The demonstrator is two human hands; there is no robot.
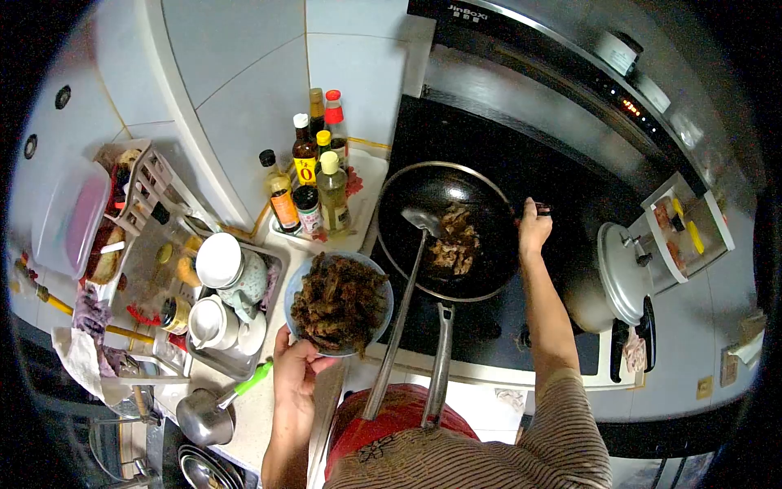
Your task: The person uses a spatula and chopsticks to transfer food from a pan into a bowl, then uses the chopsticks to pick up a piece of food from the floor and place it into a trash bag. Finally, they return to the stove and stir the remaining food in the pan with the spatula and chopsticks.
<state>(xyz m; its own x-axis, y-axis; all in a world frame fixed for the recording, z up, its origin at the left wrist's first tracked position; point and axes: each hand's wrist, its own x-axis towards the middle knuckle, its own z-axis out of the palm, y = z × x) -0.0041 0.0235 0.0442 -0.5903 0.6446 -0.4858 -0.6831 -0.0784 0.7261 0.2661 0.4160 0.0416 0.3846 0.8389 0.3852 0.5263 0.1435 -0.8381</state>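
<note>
On the left, my left hand (298,367) grips the near edge of a light blue plate (389,297). Dark brown, shredded food (338,301), like preserved greens, is heaped on it. My right hand (533,228) is closed round the short side handle of a black wok (403,191) on the stove. Browned pieces that look like meat (458,244) lie in the wok. A metal spatula (410,285) rests with its head in the wok and its handle pointing toward me, untouched by either hand. The wok's long metal handle (440,367) also points toward me.
Sauce bottles (305,155) stand on a white tray in the corner. A lidded pot (623,277) sits on the right of the black stovetop (489,334). White bowls (220,259) fill a metal tray at left, near a saucepan (205,417) with a green handle.
</note>
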